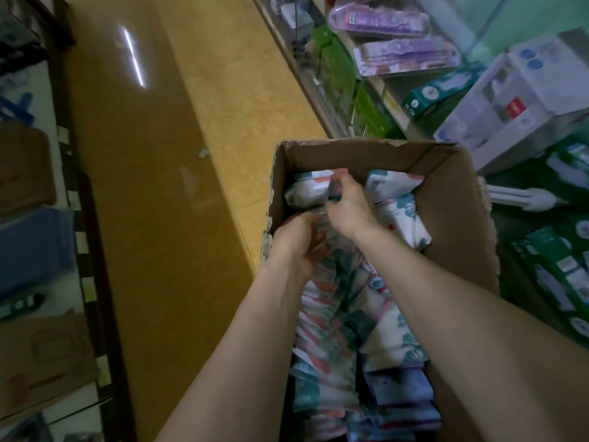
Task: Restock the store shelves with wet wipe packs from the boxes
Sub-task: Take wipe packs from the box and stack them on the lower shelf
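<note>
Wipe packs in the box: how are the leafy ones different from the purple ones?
The leafy packs are white with green leaves and pink stripes; the purple packs are lilac. Leafy packs fill most of the box; purple packs sit only in the near right corner. The left hand and right hand grip leafy packs, not purple packs. Both stand in rows.

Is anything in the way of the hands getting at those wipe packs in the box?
Nothing visible. The cardboard box is open on top, and the left hand and right hand are both down inside it, fingers curled on the wipe packs.
</note>
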`<state>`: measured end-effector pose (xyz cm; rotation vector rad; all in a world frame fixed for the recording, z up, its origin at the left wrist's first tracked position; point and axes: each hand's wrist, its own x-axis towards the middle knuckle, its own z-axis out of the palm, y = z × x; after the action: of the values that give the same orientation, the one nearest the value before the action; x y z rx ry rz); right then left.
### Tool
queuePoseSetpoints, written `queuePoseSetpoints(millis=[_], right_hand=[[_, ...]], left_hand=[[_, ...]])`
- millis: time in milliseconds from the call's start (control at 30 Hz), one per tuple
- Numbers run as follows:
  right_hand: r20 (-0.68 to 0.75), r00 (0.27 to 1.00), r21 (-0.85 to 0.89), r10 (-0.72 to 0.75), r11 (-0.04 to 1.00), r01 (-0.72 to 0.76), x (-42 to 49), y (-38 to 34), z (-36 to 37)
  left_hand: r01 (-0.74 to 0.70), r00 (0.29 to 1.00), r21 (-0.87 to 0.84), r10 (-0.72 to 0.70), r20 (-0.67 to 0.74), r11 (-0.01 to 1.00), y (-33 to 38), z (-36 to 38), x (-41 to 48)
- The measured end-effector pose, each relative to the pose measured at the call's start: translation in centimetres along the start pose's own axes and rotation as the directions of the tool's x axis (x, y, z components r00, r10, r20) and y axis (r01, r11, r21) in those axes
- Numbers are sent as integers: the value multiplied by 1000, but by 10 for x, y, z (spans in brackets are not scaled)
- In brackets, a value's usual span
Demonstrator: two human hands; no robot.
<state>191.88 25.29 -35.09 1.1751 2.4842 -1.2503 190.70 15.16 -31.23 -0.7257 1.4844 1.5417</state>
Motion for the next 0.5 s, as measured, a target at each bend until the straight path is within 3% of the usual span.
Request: queuePoseSetpoints(millis=[100,233,267,400,500], right_hand=[[-16,1000,51,23,998,-23,10,-3,5],[119,993,-186,14,983,9,15,-1,7],[136,991,-173,1,985,23,16,2,5],[209,973,170,-93,984,58,10,13,-21],[322,941,282,-103,959,9,-3,20,-37]], left_hand=[[32,999,5,-32,20,999,-2,-4,5],[40,998,-30,-39,45,999,-2,-2,5],[52,997,-55,-49,55,997,-2,-1,5],[132,986,-147,-115,117,980,3,-3,8],[161,977,-125,-139,164,979,4,-2,12]])
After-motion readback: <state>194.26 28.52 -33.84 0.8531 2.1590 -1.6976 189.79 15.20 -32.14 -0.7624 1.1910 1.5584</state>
